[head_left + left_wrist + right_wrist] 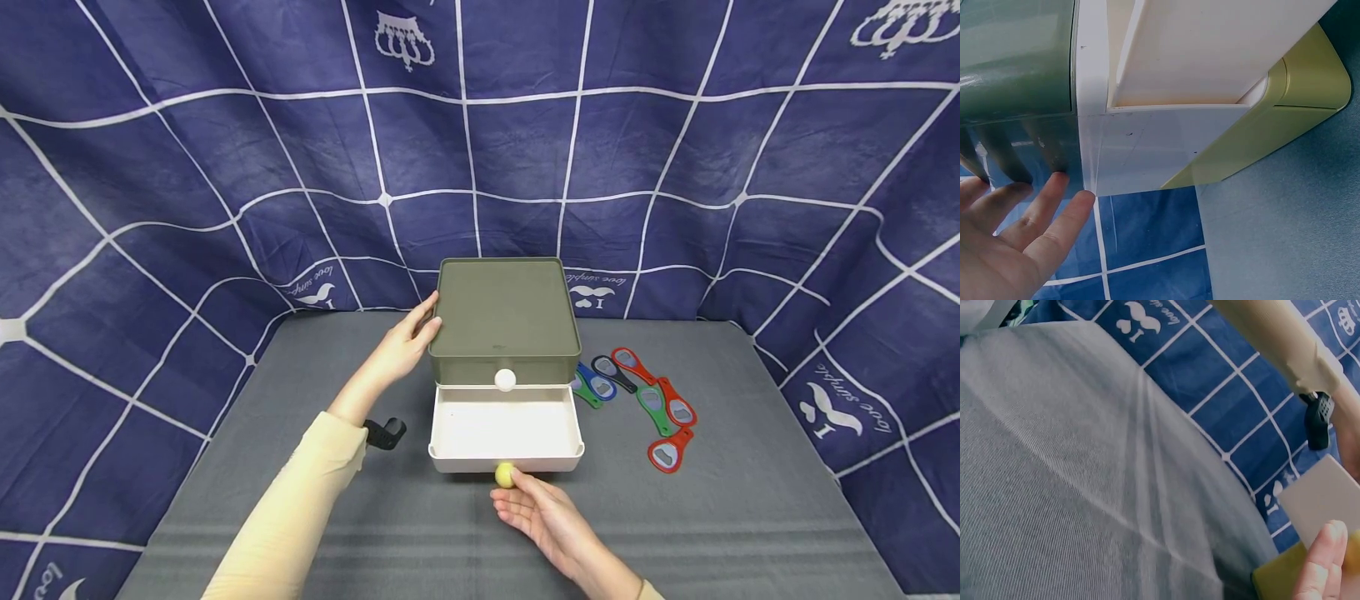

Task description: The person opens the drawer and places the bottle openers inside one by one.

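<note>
A small desktop drawer box [504, 308] has an olive-green top, a white knob [506, 379] on its upper front and a white lower drawer [506, 425] pulled out toward me. My left hand [408, 343] rests on the box's left side with its fingers extended; the left wrist view shows the fingertips [1060, 181] against the green side wall. At the front of the drawer, my right hand [543, 517] pinches the round yellow knob [504, 475], thumb at its right edge and the other fingers spread below. The drawer's inside shows bare white.
Several bottle openers in red, green, blue and black lie right of the box, including a red opener [670, 450] and a green opener [653, 407]. A blue checked cloth [517, 167] hangs behind the grey table [750, 500]. A black device [386, 433] sits at my left wrist.
</note>
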Demonstrator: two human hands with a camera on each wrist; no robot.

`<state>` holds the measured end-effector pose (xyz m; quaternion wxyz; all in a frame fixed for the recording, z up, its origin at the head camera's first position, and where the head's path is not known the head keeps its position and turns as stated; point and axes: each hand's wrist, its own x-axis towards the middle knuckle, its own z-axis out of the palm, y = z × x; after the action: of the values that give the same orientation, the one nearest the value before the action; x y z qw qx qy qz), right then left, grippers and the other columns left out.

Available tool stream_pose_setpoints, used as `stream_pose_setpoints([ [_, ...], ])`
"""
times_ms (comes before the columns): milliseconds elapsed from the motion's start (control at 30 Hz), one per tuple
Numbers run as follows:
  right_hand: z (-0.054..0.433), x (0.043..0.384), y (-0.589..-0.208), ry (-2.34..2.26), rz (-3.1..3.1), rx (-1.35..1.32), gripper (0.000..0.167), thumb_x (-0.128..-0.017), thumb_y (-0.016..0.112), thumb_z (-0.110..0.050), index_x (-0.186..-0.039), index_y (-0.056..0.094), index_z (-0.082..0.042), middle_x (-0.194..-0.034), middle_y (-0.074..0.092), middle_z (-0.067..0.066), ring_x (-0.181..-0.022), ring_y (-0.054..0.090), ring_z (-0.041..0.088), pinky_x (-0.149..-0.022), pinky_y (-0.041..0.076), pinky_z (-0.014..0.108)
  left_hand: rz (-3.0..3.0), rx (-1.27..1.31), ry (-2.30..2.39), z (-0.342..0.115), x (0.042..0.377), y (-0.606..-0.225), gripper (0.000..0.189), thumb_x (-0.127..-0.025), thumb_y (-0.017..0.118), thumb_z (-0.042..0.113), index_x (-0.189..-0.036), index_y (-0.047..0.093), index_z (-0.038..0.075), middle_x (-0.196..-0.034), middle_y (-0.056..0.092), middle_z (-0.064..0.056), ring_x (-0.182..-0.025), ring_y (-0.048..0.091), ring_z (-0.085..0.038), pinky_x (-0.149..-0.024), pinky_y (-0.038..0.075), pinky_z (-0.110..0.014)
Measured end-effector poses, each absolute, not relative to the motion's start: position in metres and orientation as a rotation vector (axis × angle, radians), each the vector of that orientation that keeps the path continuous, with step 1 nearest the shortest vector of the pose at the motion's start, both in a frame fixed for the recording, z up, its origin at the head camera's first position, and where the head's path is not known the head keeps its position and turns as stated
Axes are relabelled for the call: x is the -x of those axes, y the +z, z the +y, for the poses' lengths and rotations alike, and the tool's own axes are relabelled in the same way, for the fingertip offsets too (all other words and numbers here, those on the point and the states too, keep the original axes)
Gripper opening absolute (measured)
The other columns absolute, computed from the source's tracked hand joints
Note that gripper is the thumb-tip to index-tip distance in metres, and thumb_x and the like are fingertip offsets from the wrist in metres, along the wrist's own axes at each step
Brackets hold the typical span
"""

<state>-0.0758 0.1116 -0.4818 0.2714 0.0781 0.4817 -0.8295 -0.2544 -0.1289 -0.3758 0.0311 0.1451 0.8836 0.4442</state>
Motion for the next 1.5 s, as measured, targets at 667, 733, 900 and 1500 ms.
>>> stream_pose_setpoints([
  [667, 0.216, 0.089, -0.493, -2.069, 1.863, -0.397, 0.033, -0.101, 0.056, -0.017, -0.122, 0.053, 0.008, -0.102, 0.072, 0.005, -0.092, 0.070, 0.010, -0.085, 0.058, 0.025, 2.715, -0.479, 1.387, -0.129, 0.255, -0.376, 0.056, -0.107, 0.042, 0.031, -0.157, 0.025, 0.015, -0.159, 0.032, -0.016, -0.145, 0.035, -0.031, -0.121, 0.027, -0.046],
  [733, 0.228, 0.096, -0.491, -2.059, 1.979, -0.469, 0.038, -0.101, 0.057, -0.016, -0.126, 0.050, 0.011, -0.103, 0.072, 0.007, -0.092, 0.070, 0.010, -0.084, 0.059, 0.025, 2.718, -0.483, 1.389, -0.129, 0.255, -0.376, 0.056, -0.107, 0.043, 0.031, -0.157, 0.026, 0.015, -0.158, 0.033, -0.016, -0.145, 0.035, -0.031, -0.121, 0.027, -0.045],
  [900, 0.269, 0.120, -0.504, -2.085, 2.247, -0.525, 0.044, -0.095, 0.067, -0.026, -0.121, 0.057, 0.008, -0.096, 0.074, 0.001, -0.086, 0.071, 0.006, -0.077, 0.060, 0.021, 2.715, -0.477, 1.394, -0.129, 0.255, -0.375, 0.055, -0.107, 0.043, 0.030, -0.157, 0.026, 0.015, -0.158, 0.034, -0.016, -0.145, 0.035, -0.030, -0.121, 0.027, -0.044],
  [1500, 0.292, 0.163, -0.497, -1.266, 3.003, -0.795, 0.035, -0.092, 0.068, -0.021, -0.114, 0.065, 0.006, -0.108, 0.070, 0.027, -0.092, 0.067, 0.038, -0.065, 0.053, 0.032, 2.713, -0.469, 1.389, -0.130, 0.254, -0.377, 0.056, -0.107, 0.043, 0.032, -0.157, 0.026, 0.016, -0.158, 0.034, -0.017, -0.145, 0.035, -0.031, -0.120, 0.028, -0.046],
])
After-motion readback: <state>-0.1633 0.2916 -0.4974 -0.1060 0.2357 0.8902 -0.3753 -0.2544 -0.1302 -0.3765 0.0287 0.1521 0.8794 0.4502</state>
